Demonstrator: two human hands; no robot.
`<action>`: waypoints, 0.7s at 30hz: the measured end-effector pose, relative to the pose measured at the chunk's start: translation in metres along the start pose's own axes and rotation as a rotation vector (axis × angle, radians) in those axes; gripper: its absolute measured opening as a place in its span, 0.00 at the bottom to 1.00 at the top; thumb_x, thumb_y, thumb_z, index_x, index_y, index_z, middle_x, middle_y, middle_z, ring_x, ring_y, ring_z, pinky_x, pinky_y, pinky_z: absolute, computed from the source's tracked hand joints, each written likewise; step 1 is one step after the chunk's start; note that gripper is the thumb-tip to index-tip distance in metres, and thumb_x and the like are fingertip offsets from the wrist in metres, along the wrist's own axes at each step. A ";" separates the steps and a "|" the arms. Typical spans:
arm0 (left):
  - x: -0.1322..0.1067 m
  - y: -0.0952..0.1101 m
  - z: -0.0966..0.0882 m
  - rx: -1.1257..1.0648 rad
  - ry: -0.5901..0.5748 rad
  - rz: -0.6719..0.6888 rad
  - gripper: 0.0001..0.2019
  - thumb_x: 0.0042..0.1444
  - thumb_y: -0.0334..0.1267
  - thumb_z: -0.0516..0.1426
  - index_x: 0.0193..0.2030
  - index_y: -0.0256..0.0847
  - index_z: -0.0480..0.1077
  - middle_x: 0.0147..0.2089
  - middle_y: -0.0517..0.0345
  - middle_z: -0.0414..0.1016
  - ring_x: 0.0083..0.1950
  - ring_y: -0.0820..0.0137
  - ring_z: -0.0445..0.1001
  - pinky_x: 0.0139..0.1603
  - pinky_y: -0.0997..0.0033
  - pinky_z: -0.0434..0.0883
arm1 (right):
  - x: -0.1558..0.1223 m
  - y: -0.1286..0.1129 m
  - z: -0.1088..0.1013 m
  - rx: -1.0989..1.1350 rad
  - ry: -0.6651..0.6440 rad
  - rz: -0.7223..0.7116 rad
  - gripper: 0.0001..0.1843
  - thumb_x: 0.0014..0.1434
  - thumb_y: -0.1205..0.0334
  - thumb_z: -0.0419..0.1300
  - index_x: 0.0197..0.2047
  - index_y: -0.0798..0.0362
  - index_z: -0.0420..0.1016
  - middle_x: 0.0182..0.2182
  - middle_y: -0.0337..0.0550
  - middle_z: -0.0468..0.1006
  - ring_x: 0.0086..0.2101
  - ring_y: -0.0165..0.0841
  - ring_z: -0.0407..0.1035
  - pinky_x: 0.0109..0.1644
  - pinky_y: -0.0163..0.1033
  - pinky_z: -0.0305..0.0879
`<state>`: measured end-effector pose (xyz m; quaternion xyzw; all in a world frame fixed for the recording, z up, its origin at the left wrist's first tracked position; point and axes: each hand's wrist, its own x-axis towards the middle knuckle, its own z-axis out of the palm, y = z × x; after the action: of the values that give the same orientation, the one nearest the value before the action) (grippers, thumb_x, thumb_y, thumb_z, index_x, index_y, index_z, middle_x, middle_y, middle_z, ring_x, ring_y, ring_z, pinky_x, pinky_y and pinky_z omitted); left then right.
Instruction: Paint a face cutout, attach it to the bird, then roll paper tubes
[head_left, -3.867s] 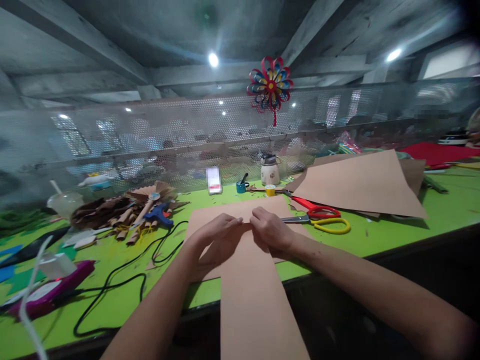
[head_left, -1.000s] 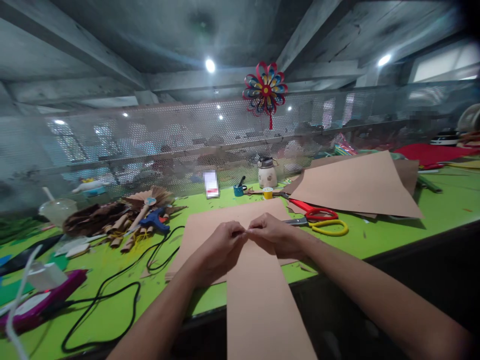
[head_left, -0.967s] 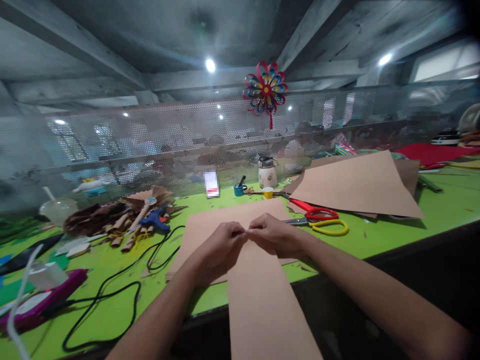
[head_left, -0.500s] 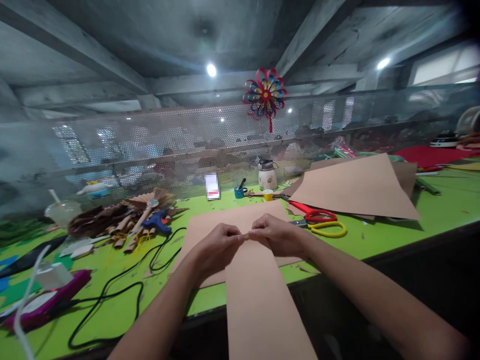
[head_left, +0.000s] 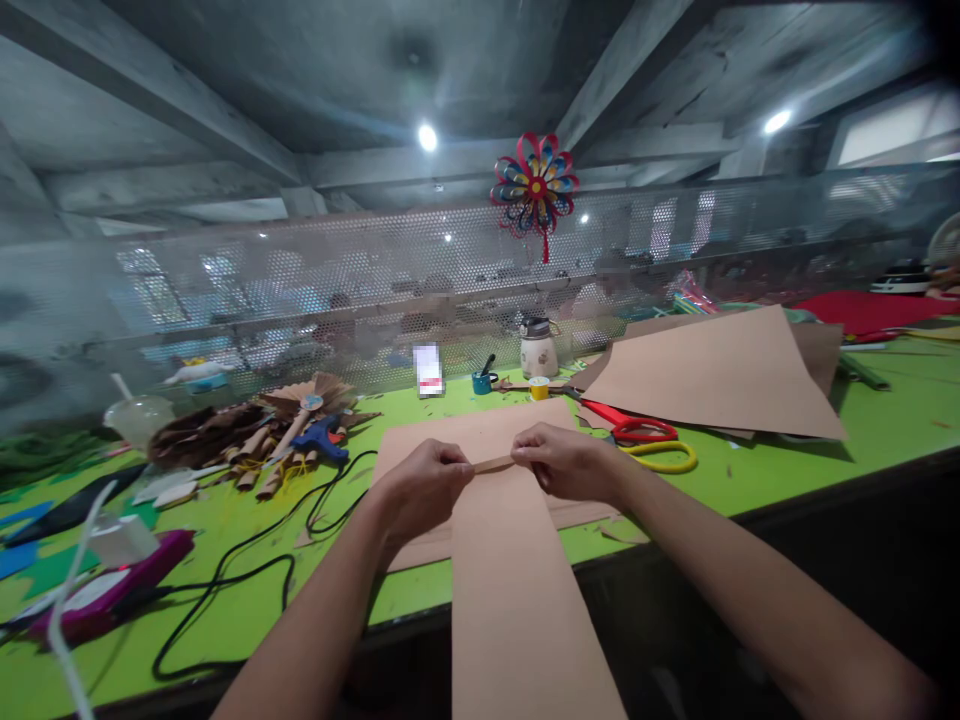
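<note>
A long strip of brown kraft paper (head_left: 517,590) runs from the green table (head_left: 757,470) over its front edge toward me. Its far end is folded into a narrow band. My left hand (head_left: 424,485) pinches the left end of that fold and my right hand (head_left: 566,462) pinches the right end, the two hands a short way apart. Under the strip lies a larger brown sheet (head_left: 442,440).
Red scissors (head_left: 626,422) and yellow scissors (head_left: 660,458) lie right of my hands. More brown sheets (head_left: 720,375) are at the right. A blue glue gun (head_left: 319,438), folded paper fans (head_left: 225,440), black cables (head_left: 247,560) and a purple device (head_left: 112,590) fill the left. A mesh screen (head_left: 315,280) stands behind.
My hands, which were pinched together at the middle of the fold, have slid apart along it toward its two ends.
</note>
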<state>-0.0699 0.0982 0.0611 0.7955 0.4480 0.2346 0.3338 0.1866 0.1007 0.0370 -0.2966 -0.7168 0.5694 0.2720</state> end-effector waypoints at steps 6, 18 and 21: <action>-0.009 0.012 -0.006 -0.146 -0.157 -0.012 0.18 0.53 0.50 0.57 0.22 0.37 0.66 0.20 0.61 0.66 0.23 0.74 0.63 0.26 0.75 0.59 | -0.005 0.001 -0.001 0.182 0.020 -0.015 0.14 0.55 0.58 0.60 0.23 0.52 0.61 0.14 0.30 0.59 0.18 0.25 0.51 0.24 0.32 0.48; -0.010 0.005 -0.004 -0.426 -0.224 -0.156 0.21 0.49 0.56 0.61 0.28 0.37 0.65 0.17 0.60 0.67 0.18 0.70 0.71 0.21 0.74 0.63 | 0.003 -0.006 -0.022 -0.132 -0.057 -0.080 0.22 0.59 0.46 0.57 0.24 0.54 0.60 0.12 0.27 0.57 0.15 0.22 0.49 0.23 0.31 0.44; -0.008 0.003 -0.005 -0.379 -0.159 -0.125 0.20 0.48 0.54 0.61 0.26 0.37 0.65 0.17 0.63 0.65 0.18 0.73 0.68 0.21 0.75 0.63 | 0.003 -0.002 -0.021 -0.053 -0.079 -0.060 0.22 0.58 0.44 0.58 0.26 0.55 0.63 0.13 0.29 0.60 0.15 0.23 0.52 0.22 0.30 0.47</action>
<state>-0.0753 0.0918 0.0664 0.7052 0.4163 0.2302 0.5257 0.2001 0.1162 0.0438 -0.2592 -0.7503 0.5532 0.2527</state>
